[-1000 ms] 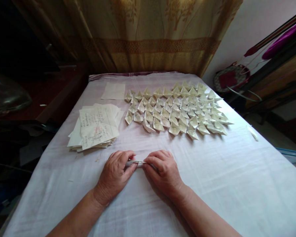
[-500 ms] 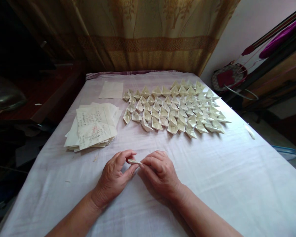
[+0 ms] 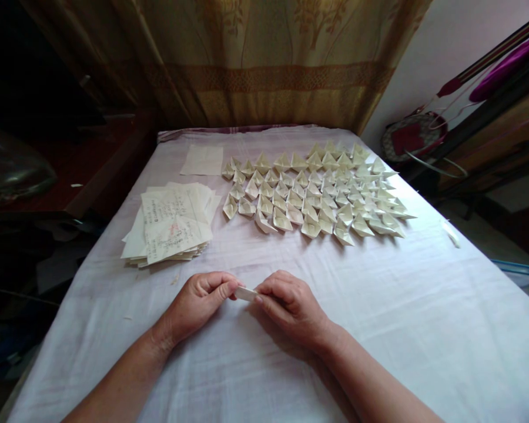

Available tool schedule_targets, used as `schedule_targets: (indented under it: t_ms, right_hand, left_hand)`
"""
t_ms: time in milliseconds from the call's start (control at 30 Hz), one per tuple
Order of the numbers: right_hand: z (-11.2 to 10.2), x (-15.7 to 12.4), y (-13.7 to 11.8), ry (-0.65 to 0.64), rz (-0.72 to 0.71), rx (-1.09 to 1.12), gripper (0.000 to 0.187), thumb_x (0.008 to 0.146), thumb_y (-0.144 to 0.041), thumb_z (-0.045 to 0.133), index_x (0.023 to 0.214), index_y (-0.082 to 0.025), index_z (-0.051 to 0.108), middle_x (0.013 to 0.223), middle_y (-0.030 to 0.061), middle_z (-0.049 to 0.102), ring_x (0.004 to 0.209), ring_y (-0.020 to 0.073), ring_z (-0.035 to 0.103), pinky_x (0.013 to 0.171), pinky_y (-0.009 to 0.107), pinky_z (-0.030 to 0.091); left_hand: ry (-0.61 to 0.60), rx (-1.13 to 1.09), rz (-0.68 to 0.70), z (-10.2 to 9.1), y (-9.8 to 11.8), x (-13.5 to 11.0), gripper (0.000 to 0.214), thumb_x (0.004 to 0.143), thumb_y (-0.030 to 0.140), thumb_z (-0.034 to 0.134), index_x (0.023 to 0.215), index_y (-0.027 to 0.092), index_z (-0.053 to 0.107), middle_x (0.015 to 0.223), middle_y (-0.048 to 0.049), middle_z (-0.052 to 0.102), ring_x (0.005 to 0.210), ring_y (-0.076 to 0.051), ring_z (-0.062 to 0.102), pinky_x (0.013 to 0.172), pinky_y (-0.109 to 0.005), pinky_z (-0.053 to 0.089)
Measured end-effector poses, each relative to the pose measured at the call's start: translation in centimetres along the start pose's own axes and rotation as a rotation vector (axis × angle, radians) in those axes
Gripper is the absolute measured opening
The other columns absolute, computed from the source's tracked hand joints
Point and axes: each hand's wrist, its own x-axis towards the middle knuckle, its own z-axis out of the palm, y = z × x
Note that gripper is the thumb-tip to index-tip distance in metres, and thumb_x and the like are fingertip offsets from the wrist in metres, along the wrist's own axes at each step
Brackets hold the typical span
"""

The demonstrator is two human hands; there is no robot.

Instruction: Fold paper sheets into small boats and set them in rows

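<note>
A small folded piece of paper (image 3: pixel 246 294) is stretched between my two hands, just above the white cloth. My left hand (image 3: pixel 205 298) pinches its left end between thumb and fingers. On the other end, my right hand (image 3: pixel 291 306) is closed, thumb pressed against curled fingers. Beyond my left hand lies a stack of paper sheets (image 3: pixel 176 220), the top one covered in handwriting. Several rows of folded paper boats (image 3: pixel 311 226) stand farther off to the right, pale and pointed at their tips.
A single blank sheet (image 3: pixel 203 160) lies behind the stack. The white cloth (image 3: pixel 405 329) covers the surface under everything. At the back hangs a gold curtain (image 3: pixel 264 76). A dark red table (image 3: pixel 101 158) stands to the left, and a bag (image 3: pixel 412 138) is at the right.
My left hand has closed from a looser hold into a pinch on the paper's left end. The folded paper now shows a flat, pale face between the hands.
</note>
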Motion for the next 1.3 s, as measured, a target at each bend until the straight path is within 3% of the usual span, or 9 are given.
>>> schedule_targets:
  t_ms: [167, 233, 367, 433, 567, 667, 867, 1067, 1300]
  right_hand:
    - [0.1, 0.1, -0.5, 0.052, -0.023, -0.026, 0.017, 0.092, -0.019, 0.055, 0.078, -0.02, 0.064, 0.068, 0.0009, 0.063, 0.064, 0.0137, 0.056, 0.061, 0.025, 0.043]
    - [0.2, 0.2, -0.7, 0.117, -0.036, -0.061, 0.017, 0.091, -0.017, 0.055, 0.078, -0.02, 0.064, 0.066, 0.001, 0.062, 0.063, 0.0142, 0.056, 0.06, 0.026, 0.043]
    - [0.5, 0.2, -0.8, 0.314, -0.017, -0.138, 0.014, 0.091, -0.015, 0.057, 0.084, -0.02, 0.068, 0.072, 0.0027, 0.067, 0.067, 0.0155, 0.059, 0.064, 0.029, 0.047]
    - [0.6, 0.2, -0.8, 0.365, -0.02, -0.181, 0.014, 0.092, -0.014, 0.057, 0.088, -0.021, 0.069, 0.076, 0.0035, 0.07, 0.07, 0.0161, 0.06, 0.066, 0.03, 0.048]
    - [0.7, 0.2, -1.1, 0.315, -0.082, -0.217, 0.017, 0.092, -0.013, 0.058, 0.1, -0.022, 0.071, 0.081, 0.0044, 0.071, 0.072, 0.0171, 0.06, 0.067, 0.032, 0.049]
    - [0.7, 0.1, -1.3, 0.261, -0.105, -0.162, 0.024, 0.091, -0.014, 0.057, 0.109, -0.024, 0.07, 0.088, 0.0049, 0.071, 0.078, 0.0177, 0.062, 0.072, 0.033, 0.052]
    - [1.0, -0.1, -1.2, 0.257, -0.082, -0.028, 0.021, 0.092, -0.016, 0.056, 0.108, -0.023, 0.069, 0.1, 0.0073, 0.075, 0.089, 0.0183, 0.069, 0.08, 0.035, 0.055]
    - [1.1, -0.4, -1.0, 0.23, 0.007, -0.004, 0.022, 0.089, -0.018, 0.062, 0.111, -0.023, 0.066, 0.092, 0.0045, 0.076, 0.079, 0.0164, 0.07, 0.073, 0.028, 0.054]
    - [1.3, -0.6, -0.7, 0.213, 0.044, 0.01, 0.023, 0.088, -0.021, 0.064, 0.111, -0.023, 0.066, 0.083, 0.0027, 0.074, 0.068, 0.0144, 0.066, 0.063, 0.024, 0.051]
  left_hand:
    - [0.09, 0.009, -0.002, 0.1, 0.1, 0.0, 0.032, 0.083, 0.043, 0.061, 0.07, 0.017, 0.073, 0.06, -0.0016, 0.066, 0.06, -0.015, 0.06, 0.061, -0.023, 0.048]
    - [0.131, -0.047, -0.051, 0.6, 0.3, -0.2, 0.034, 0.082, 0.047, 0.063, 0.078, 0.016, 0.074, 0.06, -0.0015, 0.066, 0.057, -0.014, 0.058, 0.057, -0.023, 0.048]
    - [0.148, -0.278, -0.243, 1.9, 0.8, -0.6, 0.059, 0.071, 0.056, 0.074, 0.114, 0.016, 0.065, 0.093, -0.0085, 0.073, 0.059, -0.013, 0.063, 0.045, -0.021, 0.045]
    - [0.128, -0.344, -0.313, 2.7, 1.1, -0.9, 0.061, 0.065, 0.055, 0.079, 0.109, 0.016, 0.065, 0.101, -0.0111, 0.072, 0.057, -0.012, 0.062, 0.043, -0.02, 0.044]
    - [0.163, -0.345, -0.311, 3.6, 1.6, -1.1, 0.049, 0.066, 0.056, 0.077, 0.09, 0.015, 0.068, 0.07, -0.0019, 0.067, 0.05, -0.01, 0.057, 0.039, -0.017, 0.038]
    - [0.193, -0.358, -0.31, 3.5, 1.5, -1.1, 0.049, 0.064, 0.058, 0.077, 0.087, 0.016, 0.067, 0.059, 0.0014, 0.061, 0.05, -0.012, 0.057, 0.038, -0.016, 0.037]
    - [0.091, -0.404, -0.245, 3.4, 1.0, -1.3, 0.049, 0.069, 0.056, 0.077, 0.094, 0.014, 0.067, 0.057, 0.0037, 0.057, 0.045, -0.007, 0.047, 0.04, -0.016, 0.034]
    - [0.098, -0.348, -0.185, 3.5, 0.4, -1.3, 0.043, 0.073, 0.051, 0.076, 0.094, 0.014, 0.07, 0.056, 0.0034, 0.055, 0.045, -0.007, 0.043, 0.041, -0.017, 0.033]
    - [0.122, -0.216, -0.088, 3.2, 0.6, -1.2, 0.031, 0.077, 0.044, 0.073, 0.088, 0.016, 0.075, 0.066, -0.0014, 0.064, 0.054, -0.01, 0.049, 0.046, -0.017, 0.04]
